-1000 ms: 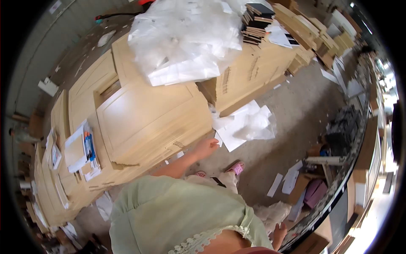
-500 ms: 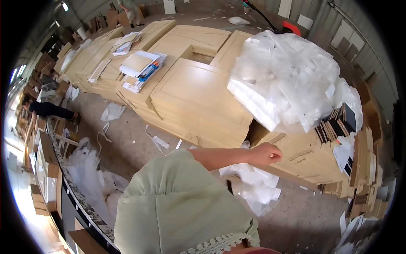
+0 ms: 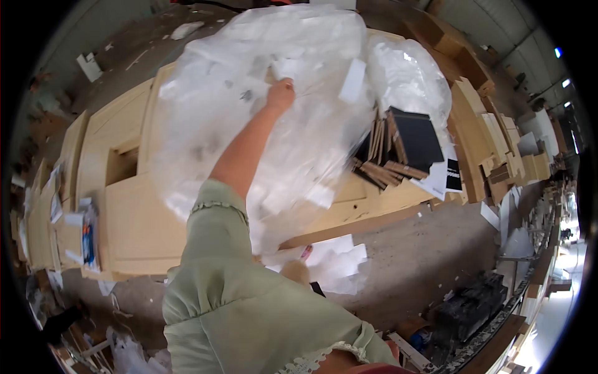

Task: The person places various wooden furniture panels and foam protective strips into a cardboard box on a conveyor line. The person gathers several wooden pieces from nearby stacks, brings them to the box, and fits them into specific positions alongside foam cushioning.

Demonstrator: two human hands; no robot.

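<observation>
plastic sheeting under left hand

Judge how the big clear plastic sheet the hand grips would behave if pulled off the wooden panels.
Likely floppy: the plastic sheet lies crumpled and bunched where the hand grips it. Probably light for its size, being thin and see-through. It may drag or snag on the stacked boards beside it.

Pale wooden cabinet panels serve as the counter, bearing a big heap of clear plastic sheeting at twelve o'clock. Dark sample boards are stacked at two o'clock. White sheets lie on the concrete floor at five o'clock.
</observation>
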